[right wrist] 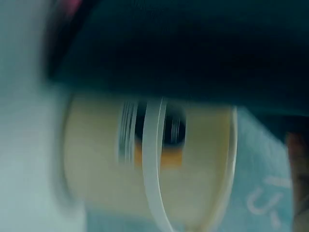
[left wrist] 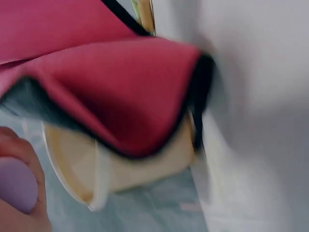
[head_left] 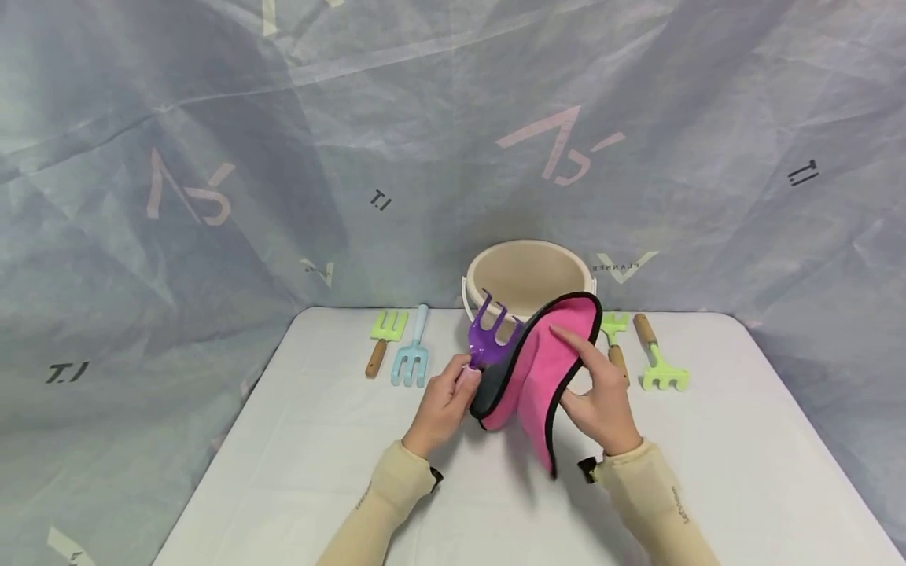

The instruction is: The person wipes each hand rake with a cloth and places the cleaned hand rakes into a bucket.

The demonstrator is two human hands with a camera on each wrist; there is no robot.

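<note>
Just left of the table's middle, my left hand (head_left: 444, 401) grips a purple hand fork (head_left: 488, 338) by its lilac handle, tines up. The rounded end of that handle (left wrist: 18, 184) pokes out of the fist in the left wrist view. A pink cloth (head_left: 541, 373) with black edging and a dark grey back hangs folded and bent beside the fork. At its right edge my right hand (head_left: 603, 401) holds it, the index finger lying over the pink side. The dark back (right wrist: 183, 53) fills the top of the right wrist view.
A cream bucket (head_left: 527, 271) with a white handle stands at the back, partly behind the cloth. Left of it lie a green fork (head_left: 388, 326) and a light blue fork (head_left: 410, 360). To the right lie a green rake (head_left: 661, 373) and another green tool (head_left: 614, 324).
</note>
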